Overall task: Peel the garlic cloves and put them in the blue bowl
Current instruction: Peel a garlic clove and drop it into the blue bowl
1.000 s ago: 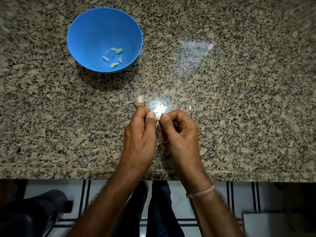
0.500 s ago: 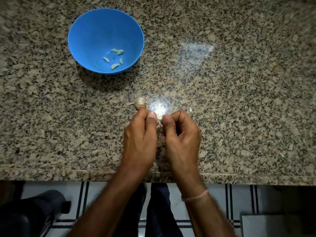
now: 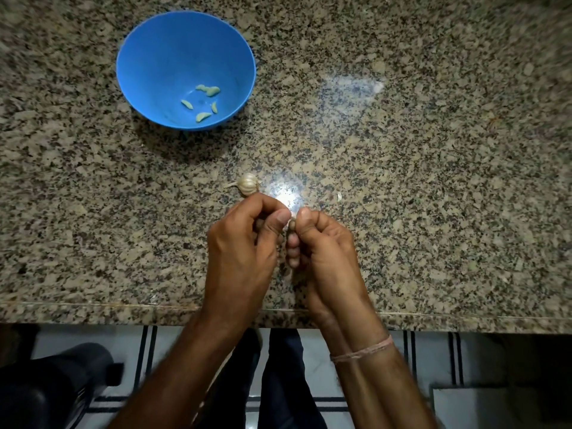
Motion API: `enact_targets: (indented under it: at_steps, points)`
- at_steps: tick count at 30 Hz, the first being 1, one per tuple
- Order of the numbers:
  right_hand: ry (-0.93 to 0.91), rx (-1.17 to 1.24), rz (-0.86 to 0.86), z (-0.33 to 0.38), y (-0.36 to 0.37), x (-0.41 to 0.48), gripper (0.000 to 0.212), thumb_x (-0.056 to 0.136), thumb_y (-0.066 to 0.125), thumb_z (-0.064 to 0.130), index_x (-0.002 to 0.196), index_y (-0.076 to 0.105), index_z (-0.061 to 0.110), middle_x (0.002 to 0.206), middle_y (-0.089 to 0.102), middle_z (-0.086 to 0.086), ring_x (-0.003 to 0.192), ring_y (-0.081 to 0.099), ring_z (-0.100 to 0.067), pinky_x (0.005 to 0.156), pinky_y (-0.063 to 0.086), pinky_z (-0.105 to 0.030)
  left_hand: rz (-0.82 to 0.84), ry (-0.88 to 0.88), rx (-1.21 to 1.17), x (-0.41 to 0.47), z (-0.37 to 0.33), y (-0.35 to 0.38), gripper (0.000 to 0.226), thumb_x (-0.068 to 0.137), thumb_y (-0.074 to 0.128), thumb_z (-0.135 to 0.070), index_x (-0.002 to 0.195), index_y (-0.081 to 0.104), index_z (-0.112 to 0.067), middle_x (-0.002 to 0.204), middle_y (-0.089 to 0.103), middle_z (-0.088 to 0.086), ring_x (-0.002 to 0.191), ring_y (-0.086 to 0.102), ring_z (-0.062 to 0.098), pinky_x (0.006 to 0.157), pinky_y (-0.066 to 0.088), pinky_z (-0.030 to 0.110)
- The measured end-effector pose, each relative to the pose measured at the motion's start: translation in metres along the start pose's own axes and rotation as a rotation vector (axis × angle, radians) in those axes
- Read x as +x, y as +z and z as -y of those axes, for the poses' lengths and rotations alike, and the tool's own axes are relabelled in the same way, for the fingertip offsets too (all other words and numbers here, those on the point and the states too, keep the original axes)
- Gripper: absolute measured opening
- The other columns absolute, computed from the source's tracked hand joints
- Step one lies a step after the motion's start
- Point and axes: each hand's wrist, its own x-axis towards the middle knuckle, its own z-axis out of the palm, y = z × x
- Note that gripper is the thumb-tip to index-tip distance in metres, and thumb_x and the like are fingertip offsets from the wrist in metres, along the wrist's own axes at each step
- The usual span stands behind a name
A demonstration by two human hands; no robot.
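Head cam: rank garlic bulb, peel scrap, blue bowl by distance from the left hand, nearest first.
1. Garlic bulb: just beyond the fingertips of the left hand.
2. Peel scrap: to the right, past the right hand.
3. Blue bowl: farthest, back left.

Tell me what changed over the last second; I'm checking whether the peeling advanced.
Little: the left hand and right hand keep pinching the garlic clove between them, and the right hand's fingers curled in tighter. The blue bowl, its peeled cloves and the garlic bulb stayed put.
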Motion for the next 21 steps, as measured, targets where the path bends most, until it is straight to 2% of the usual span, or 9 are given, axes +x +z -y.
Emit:
enact_targets:
  at_steps: [2,5,8,10,11,14,15,18,21]
  points:
    - [-0.027,-0.046,-0.035,-0.002,0.000,-0.002,0.028,0.106,0.060,0.026,0.079,0.062,0.018,0.064,0.059,0.000,0.054,0.049,-0.009,0.050,0.042,-0.024,0.073,-0.246,-0.193,0.003,0.000,0.002,0.015,0.100,0.068,-0.024,0.091,0.070,-0.012,0.076,0.073,-0.003,0.065,0.068,0.008,0.058,0.052,0.020]
    - [-0.504,-0.653,-0.205,-0.011,-0.006,-0.001,0.027,0.105,0.062,0.024,0.079,0.056,0.019,0.068,0.057,0.007,0.060,0.050,-0.004,0.053,0.044,-0.022,0.229,-0.742,-0.747,0.009,-0.001,0.001,0.014,0.094,0.069,-0.022,0.092,0.068,-0.009,0.071,0.065,0.000,0.057,0.054,0.008,0.047,0.043,0.018]
    - [-0.860,-0.971,-0.309,-0.015,-0.006,0.001,0.027,0.103,0.065,0.017,0.079,0.053,0.019,0.069,0.047,0.015,0.061,0.043,-0.006,0.053,0.032,-0.018,0.299,-0.971,-1.009,0.009,-0.003,0.001,0.015,0.093,0.065,-0.026,0.094,0.065,-0.011,0.069,0.055,-0.003,0.051,0.047,0.003,0.042,0.037,0.015]
    - [-0.872,-0.978,-0.314,-0.015,-0.006,0.003,0.027,0.103,0.065,0.018,0.079,0.053,0.019,0.070,0.048,0.015,0.062,0.044,-0.006,0.054,0.035,-0.021,0.262,-0.937,-0.989,0.007,-0.004,0.002,0.017,0.100,0.060,-0.025,0.093,0.065,-0.011,0.068,0.055,-0.002,0.051,0.047,0.004,0.042,0.037,0.016]
    - [-0.782,-0.896,-0.289,-0.013,-0.005,0.004,0.027,0.103,0.065,0.021,0.079,0.053,0.020,0.069,0.051,0.014,0.061,0.046,-0.004,0.055,0.039,-0.020,0.213,-0.812,-0.848,0.004,-0.006,0.003,0.019,0.103,0.060,-0.025,0.091,0.066,-0.010,0.068,0.057,-0.002,0.052,0.049,0.005,0.045,0.038,0.017]
    - [-0.315,-0.445,-0.150,-0.006,-0.003,-0.001,0.026,0.103,0.063,0.030,0.080,0.061,0.018,0.071,0.062,0.006,0.065,0.055,-0.008,0.062,0.052,-0.032,0.029,-0.269,-0.091,-0.002,-0.002,0.003,0.021,0.102,0.064,-0.032,0.088,0.068,-0.017,0.068,0.066,-0.004,0.056,0.057,0.007,0.051,0.042,0.016]
    - [-0.258,-0.378,-0.127,-0.006,-0.002,-0.003,0.025,0.103,0.063,0.030,0.081,0.063,0.018,0.072,0.063,0.005,0.066,0.056,-0.010,0.062,0.052,-0.033,-0.002,-0.196,0.002,-0.002,-0.003,0.003,0.021,0.101,0.064,-0.034,0.088,0.068,-0.018,0.067,0.065,-0.005,0.055,0.057,0.006,0.051,0.042,0.015]
    - [-0.600,-0.687,-0.220,-0.011,-0.004,-0.001,0.024,0.102,0.065,0.020,0.080,0.058,0.019,0.069,0.057,0.010,0.062,0.049,-0.003,0.056,0.044,-0.020,0.109,-0.423,-0.330,0.002,-0.003,0.002,0.026,0.105,0.059,-0.029,0.089,0.069,-0.011,0.065,0.064,-0.003,0.054,0.054,0.007,0.050,0.041,0.020]
    - [-0.931,-0.912,-0.296,-0.014,-0.011,0.006,0.023,0.099,0.067,0.009,0.079,0.056,0.013,0.070,0.052,0.008,0.062,0.048,-0.013,0.053,0.037,-0.026,0.282,-0.712,-0.637,0.006,-0.007,0.000,0.022,0.106,0.056,-0.024,0.091,0.067,-0.011,0.067,0.059,-0.002,0.054,0.049,0.008,0.047,0.037,0.019]
